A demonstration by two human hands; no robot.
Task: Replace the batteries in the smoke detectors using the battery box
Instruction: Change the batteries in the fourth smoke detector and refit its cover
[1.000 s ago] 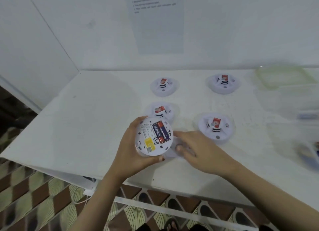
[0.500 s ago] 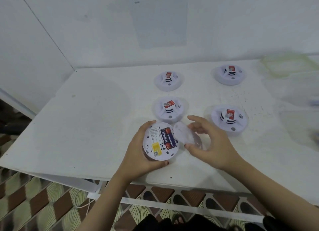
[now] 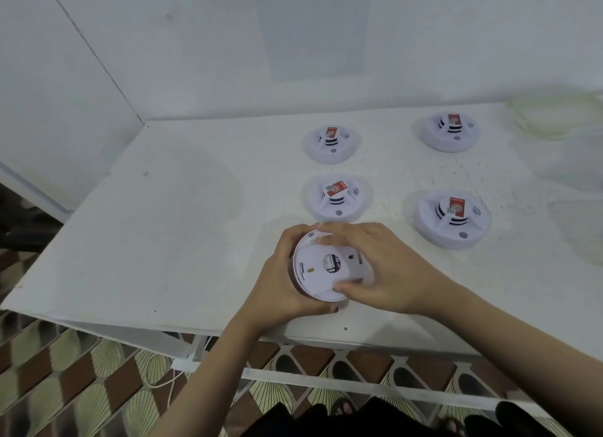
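Observation:
My left hand holds a white round smoke detector near the table's front edge, its underside facing up. My right hand presses a round white back cover onto that underside, thumb at the near rim and fingers at the far rim. The batteries are almost wholly hidden under the cover; only a small hole shows a bit of them. Several other smoke detectors rest on the white table: the nearest sits just beyond my hands, one to the right, two more at the back.
A clear plastic box with a greenish lid sits blurred at the table's far right. A white wall with a paper sheet stands behind. The table's front edge runs just under my wrists, patterned floor below.
My right hand picked the round cover up from the table beside the detector and brought it left onto the detector's open underside, hiding the batteries. My left hand kept holding the detector.

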